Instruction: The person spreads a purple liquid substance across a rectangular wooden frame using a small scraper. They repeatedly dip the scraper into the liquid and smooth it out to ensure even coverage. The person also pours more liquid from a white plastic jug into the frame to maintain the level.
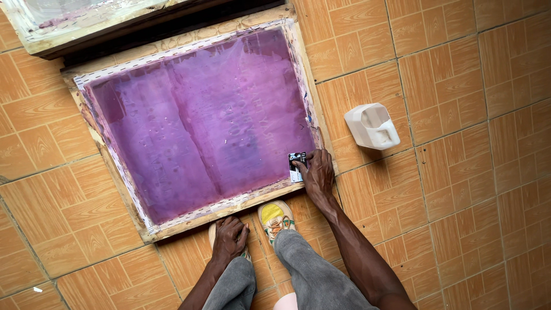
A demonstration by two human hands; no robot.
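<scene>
A small card is pinched in the right hand at the lower right corner of the purple-coated screen frame lying on the tiled floor, while the left hand, loosely curled and holding nothing, is rested by the frame's near edge; a white jug is seen nearby.

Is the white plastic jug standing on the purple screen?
No. The white plastic jug lies on the tiled floor to the right of the wooden-framed purple screen, apart from it.
</scene>
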